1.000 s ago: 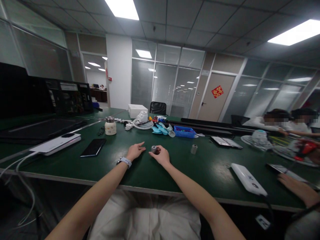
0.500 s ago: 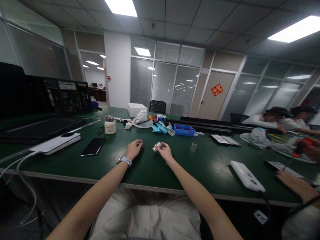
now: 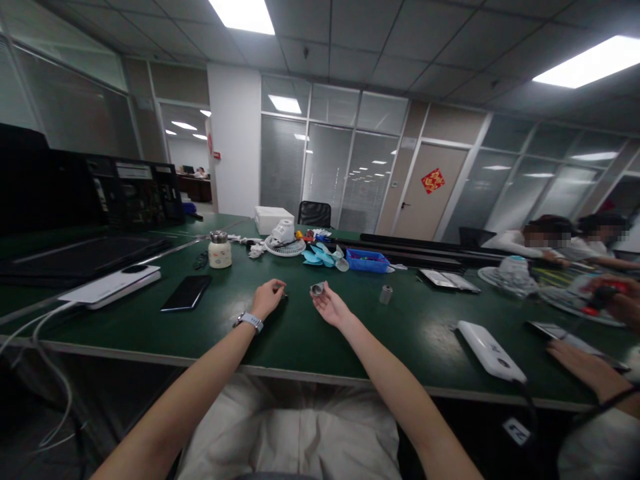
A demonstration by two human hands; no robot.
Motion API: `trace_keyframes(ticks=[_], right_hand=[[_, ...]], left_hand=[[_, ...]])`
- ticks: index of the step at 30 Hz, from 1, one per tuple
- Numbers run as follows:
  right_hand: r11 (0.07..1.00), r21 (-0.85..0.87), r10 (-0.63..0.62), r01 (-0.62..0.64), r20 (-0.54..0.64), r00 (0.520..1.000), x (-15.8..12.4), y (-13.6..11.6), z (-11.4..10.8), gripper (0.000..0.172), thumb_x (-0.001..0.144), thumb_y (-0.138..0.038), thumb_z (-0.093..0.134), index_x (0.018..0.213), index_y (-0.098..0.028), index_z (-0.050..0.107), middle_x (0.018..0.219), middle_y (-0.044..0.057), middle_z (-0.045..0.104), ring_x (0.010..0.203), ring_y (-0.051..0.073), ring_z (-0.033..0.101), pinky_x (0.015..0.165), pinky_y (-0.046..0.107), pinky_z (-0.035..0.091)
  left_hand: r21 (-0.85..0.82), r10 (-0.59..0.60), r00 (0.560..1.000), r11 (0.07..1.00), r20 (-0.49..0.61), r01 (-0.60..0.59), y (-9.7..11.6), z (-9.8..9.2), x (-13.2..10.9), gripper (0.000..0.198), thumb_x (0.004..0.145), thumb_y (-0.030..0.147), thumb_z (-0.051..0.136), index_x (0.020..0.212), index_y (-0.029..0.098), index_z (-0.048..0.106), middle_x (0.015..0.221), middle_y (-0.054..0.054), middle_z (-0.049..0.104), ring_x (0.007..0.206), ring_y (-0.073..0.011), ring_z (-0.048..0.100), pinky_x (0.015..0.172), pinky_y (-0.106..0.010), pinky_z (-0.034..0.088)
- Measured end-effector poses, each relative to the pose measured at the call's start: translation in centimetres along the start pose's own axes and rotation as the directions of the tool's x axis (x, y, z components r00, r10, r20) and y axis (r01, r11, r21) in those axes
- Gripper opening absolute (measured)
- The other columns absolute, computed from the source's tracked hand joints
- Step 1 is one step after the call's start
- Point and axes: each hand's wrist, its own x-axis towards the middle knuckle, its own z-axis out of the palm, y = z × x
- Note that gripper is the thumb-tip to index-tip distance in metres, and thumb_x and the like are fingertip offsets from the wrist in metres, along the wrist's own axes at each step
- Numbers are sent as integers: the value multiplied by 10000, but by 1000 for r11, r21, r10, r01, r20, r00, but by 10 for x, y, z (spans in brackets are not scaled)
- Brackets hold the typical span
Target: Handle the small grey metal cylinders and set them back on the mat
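The right hand (image 3: 331, 309), its palm turned upward, grasps with the fingers a small metal cylinder (image 3: 317, 289), which is tilted above the green table (image 3: 400, 347). The left hand (image 3: 267, 299) is near it, with the fingers bent; a small dark part (image 3: 285, 296) is at its fingertips, but I cannot tell if it is gripped. A second metal cylinder (image 3: 385, 294) stands upright on the table, to the right of the right hand.

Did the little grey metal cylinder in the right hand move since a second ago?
Yes. The little grey metal cylinder in the right hand has shifted slightly rightward, nearer the blue rectangular plastic tray, and has tipped.
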Motion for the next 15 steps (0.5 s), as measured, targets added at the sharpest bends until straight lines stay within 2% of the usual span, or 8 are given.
trace_keyframes(ticks=[6, 12, 15], right_hand=[[988, 130, 86, -89, 29, 996, 0, -1, 0, 279, 951, -396, 431, 904, -179, 599, 975, 57, 699, 789, 113, 669, 629, 214, 515], [997, 28, 65, -68, 76, 995, 0, 0, -3, 479, 991, -389, 169, 919, -170, 588, 1214, 103, 626, 874, 118, 662, 710, 250, 515], [998, 33, 59, -62, 78, 995, 0, 0, -3, 523, 990, -410, 118, 910, -190, 586, 1228, 79, 623, 900, 115, 658, 736, 257, 509]], left_hand=[[2, 4, 1000, 1000, 10, -4, 1, 0, -1, 240, 844, 309, 522, 1013, 209, 660, 812, -25, 724, 765, -169, 662, 699, -255, 464], [-10, 13, 1000, 1000, 10, -13, 0, 0, -1, 239, 838, 305, 524, 1012, 207, 656, 813, -24, 723, 764, -164, 661, 696, -249, 461], [-9, 22, 1000, 1000, 6, -22, -2, 1, 0, 237, 837, 310, 523, 1006, 207, 654, 805, -24, 721, 756, -165, 659, 692, -253, 457]])
